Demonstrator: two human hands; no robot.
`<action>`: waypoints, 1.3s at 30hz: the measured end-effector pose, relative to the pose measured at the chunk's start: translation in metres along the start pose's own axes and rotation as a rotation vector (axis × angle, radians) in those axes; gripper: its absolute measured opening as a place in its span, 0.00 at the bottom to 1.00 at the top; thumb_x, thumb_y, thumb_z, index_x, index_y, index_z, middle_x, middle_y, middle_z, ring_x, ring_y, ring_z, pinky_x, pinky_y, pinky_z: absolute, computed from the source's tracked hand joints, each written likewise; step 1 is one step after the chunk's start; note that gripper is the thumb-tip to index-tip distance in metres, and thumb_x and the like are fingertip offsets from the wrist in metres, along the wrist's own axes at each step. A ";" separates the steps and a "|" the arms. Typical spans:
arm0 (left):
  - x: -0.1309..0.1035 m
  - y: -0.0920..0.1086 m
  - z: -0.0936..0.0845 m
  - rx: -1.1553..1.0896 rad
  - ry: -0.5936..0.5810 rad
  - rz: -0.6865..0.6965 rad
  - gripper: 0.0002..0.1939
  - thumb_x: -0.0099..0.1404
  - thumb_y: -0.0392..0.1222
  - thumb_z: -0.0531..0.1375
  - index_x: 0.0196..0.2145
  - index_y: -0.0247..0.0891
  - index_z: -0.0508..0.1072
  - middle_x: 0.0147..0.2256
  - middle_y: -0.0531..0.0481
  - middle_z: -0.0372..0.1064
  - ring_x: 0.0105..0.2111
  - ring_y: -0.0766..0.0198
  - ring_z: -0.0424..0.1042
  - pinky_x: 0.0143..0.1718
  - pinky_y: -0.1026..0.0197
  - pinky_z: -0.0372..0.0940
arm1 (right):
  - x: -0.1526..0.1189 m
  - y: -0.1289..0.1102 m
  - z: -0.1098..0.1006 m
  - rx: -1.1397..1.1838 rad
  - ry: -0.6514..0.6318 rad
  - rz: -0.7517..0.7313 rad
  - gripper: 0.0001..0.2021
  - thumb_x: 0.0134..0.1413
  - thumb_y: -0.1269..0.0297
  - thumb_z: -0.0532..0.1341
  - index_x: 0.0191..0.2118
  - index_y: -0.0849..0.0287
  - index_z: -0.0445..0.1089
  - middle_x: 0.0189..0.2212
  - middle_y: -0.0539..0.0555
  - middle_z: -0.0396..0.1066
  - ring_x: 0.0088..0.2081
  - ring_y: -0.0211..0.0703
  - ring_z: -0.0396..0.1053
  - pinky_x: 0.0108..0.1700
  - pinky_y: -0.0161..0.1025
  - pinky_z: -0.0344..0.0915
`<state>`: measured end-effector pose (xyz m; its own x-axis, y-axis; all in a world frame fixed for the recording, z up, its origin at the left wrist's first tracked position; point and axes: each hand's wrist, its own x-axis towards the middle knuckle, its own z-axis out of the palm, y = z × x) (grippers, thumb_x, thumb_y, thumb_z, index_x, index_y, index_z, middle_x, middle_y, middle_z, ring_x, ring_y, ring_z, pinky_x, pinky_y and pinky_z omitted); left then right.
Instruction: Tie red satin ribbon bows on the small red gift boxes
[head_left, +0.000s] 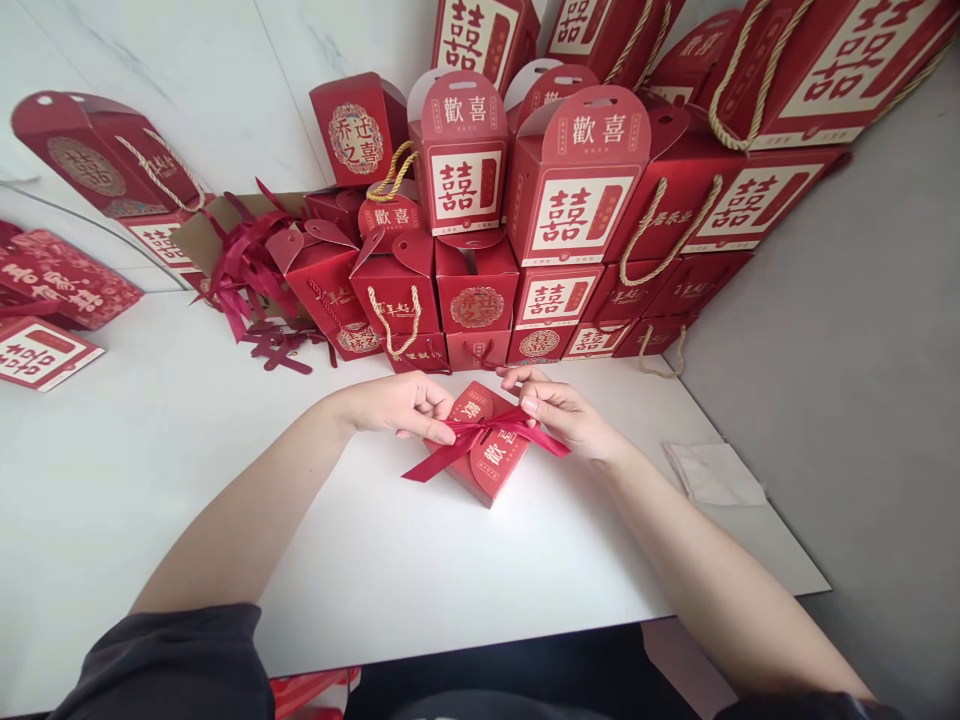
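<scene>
A small red gift box [491, 472] with rounded flaps and pale lettering sits on the white table in front of me. A dark red ribbon [442, 456] crosses its top in a bow-like knot, with tails hanging to both sides. At the box's left, my left hand [416, 405] pinches the ribbon near the knot. On the other side my right hand [555, 408] holds the ribbon between thumb and forefinger, its other fingers loosely curled. How the ribbon loops at the knot is partly hidden by my fingers.
Stacked red boxes [476, 300], some with gold rope handles, line the back of the table [420, 580]. Loose ribbons [255, 255] lie in a heap at back left, with dark red cut-out pieces [281, 348] beside them. A folded white tissue [712, 474] rests near the right edge.
</scene>
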<state>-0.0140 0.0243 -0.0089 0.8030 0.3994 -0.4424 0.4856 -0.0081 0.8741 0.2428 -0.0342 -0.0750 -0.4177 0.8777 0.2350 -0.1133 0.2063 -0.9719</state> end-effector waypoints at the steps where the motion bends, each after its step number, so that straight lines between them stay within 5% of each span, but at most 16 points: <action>1: 0.001 -0.001 -0.001 -0.007 -0.010 0.001 0.21 0.58 0.46 0.67 0.21 0.36 0.59 0.19 0.59 0.55 0.16 0.75 0.50 0.17 0.68 0.44 | 0.000 0.002 0.000 0.009 0.002 -0.002 0.18 0.60 0.52 0.61 0.23 0.57 0.68 0.48 0.54 0.63 0.58 0.49 0.59 0.61 0.46 0.56; 8: -0.001 0.001 0.000 -0.036 -0.017 0.057 0.19 0.60 0.48 0.64 0.23 0.36 0.60 0.24 0.56 0.57 0.23 0.72 0.58 0.24 0.67 0.54 | 0.002 0.003 0.001 0.042 -0.017 0.049 0.20 0.58 0.48 0.61 0.22 0.58 0.67 0.48 0.55 0.64 0.57 0.51 0.61 0.58 0.46 0.59; 13: -0.004 0.012 0.014 0.266 0.376 0.055 0.23 0.61 0.55 0.61 0.20 0.36 0.60 0.21 0.57 0.53 0.22 0.72 0.52 0.23 0.66 0.49 | -0.001 -0.017 0.000 -0.142 0.090 0.066 0.15 0.61 0.48 0.58 0.42 0.54 0.70 0.47 0.54 0.68 0.49 0.44 0.67 0.53 0.42 0.62; 16: -0.004 0.016 0.021 0.344 0.480 0.041 0.27 0.59 0.56 0.63 0.18 0.36 0.55 0.19 0.58 0.51 0.21 0.72 0.49 0.22 0.65 0.46 | -0.005 -0.028 -0.004 -0.327 0.159 0.216 0.20 0.61 0.43 0.55 0.34 0.57 0.68 0.31 0.51 0.70 0.33 0.40 0.67 0.40 0.39 0.65; 19: -0.005 0.017 0.020 0.331 0.428 0.057 0.28 0.60 0.56 0.62 0.16 0.36 0.55 0.18 0.57 0.48 0.20 0.72 0.48 0.22 0.64 0.44 | -0.008 -0.035 -0.010 -0.386 -0.020 0.418 0.30 0.62 0.39 0.50 0.21 0.59 0.68 0.21 0.52 0.69 0.24 0.39 0.66 0.34 0.40 0.65; 22: -0.007 0.016 0.015 0.305 0.359 0.052 0.27 0.62 0.57 0.60 0.16 0.36 0.59 0.18 0.57 0.47 0.19 0.72 0.46 0.21 0.63 0.43 | -0.010 -0.039 -0.014 -0.215 -0.231 0.476 0.31 0.61 0.40 0.51 0.21 0.60 0.74 0.20 0.54 0.73 0.23 0.39 0.70 0.33 0.39 0.69; 26: -0.009 0.015 0.012 0.278 0.334 0.002 0.28 0.64 0.58 0.58 0.17 0.36 0.57 0.15 0.57 0.47 0.17 0.73 0.47 0.19 0.63 0.43 | -0.012 -0.045 -0.018 -0.107 -0.305 0.410 0.22 0.58 0.47 0.61 0.25 0.60 0.77 0.22 0.52 0.74 0.24 0.38 0.71 0.31 0.36 0.70; 33: -0.003 0.010 0.015 0.297 0.352 -0.010 0.25 0.64 0.58 0.58 0.19 0.36 0.60 0.16 0.57 0.52 0.17 0.72 0.53 0.20 0.65 0.47 | -0.014 -0.043 -0.022 -0.113 -0.566 0.531 0.19 0.59 0.50 0.60 0.33 0.61 0.80 0.28 0.55 0.78 0.26 0.38 0.73 0.33 0.36 0.71; 39: -0.001 0.011 0.016 0.327 0.357 0.050 0.26 0.60 0.58 0.61 0.19 0.36 0.59 0.19 0.57 0.53 0.20 0.72 0.53 0.23 0.66 0.48 | -0.019 -0.040 -0.032 -0.280 -0.658 0.576 0.17 0.58 0.51 0.61 0.34 0.59 0.80 0.26 0.52 0.77 0.27 0.40 0.73 0.34 0.37 0.69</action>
<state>-0.0044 0.0092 -0.0021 0.6874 0.6801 -0.2549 0.5783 -0.3003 0.7586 0.2839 -0.0455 -0.0410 -0.7805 0.4718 -0.4101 0.4583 -0.0144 -0.8887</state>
